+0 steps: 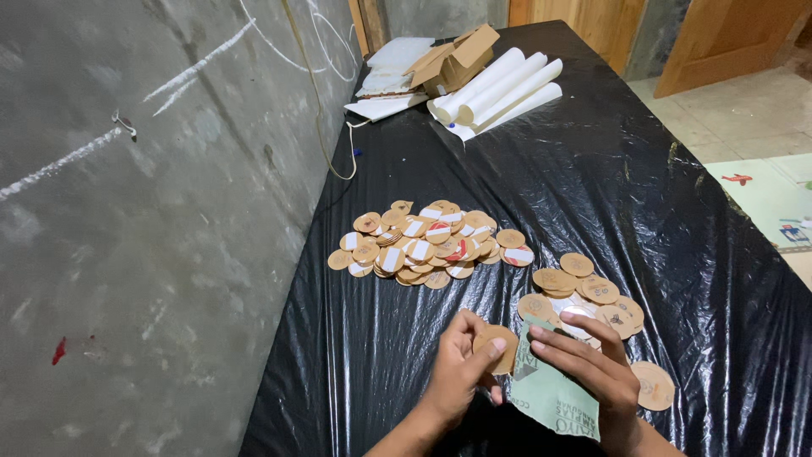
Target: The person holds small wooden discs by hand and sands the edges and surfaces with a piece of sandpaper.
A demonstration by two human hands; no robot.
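left hand point(461, 364) pinches a round brown cardboard disc point(497, 345) between thumb and fingers, closed on its edge, held just above the table's near end. right hand point(588, 368) is flat-fingered over a green sheet of sandpaper point(550, 393), fingers extended and pressing it from above, thumb hidden so can't tell how firmly it's gripped; the sheet's edge meets the disc. progress, judging by layout: large pile of discs point(427, 241) mid-table, many carrying white strips and some red marks, well apart from the hands; smaller pile of plain discs point(584, 292) just beyond the right hand, plus one loose disc point(653, 385) beside the right wrist. which pile is finished and which is pending isn't clear from this view, but one disc is in hand and dozens lie in each group. surface: table covered in glossy black plastic sheeting point(592, 169), wrinkled. far end holds rolls of white paper point(499, 89), an open cardboard box point(457, 59) and flat white sheets point(385, 80). room: rough grey concrete wall point(127, 211) on the left with chalk marks and a hanging cord, tiled floor and wooden doors on the right.
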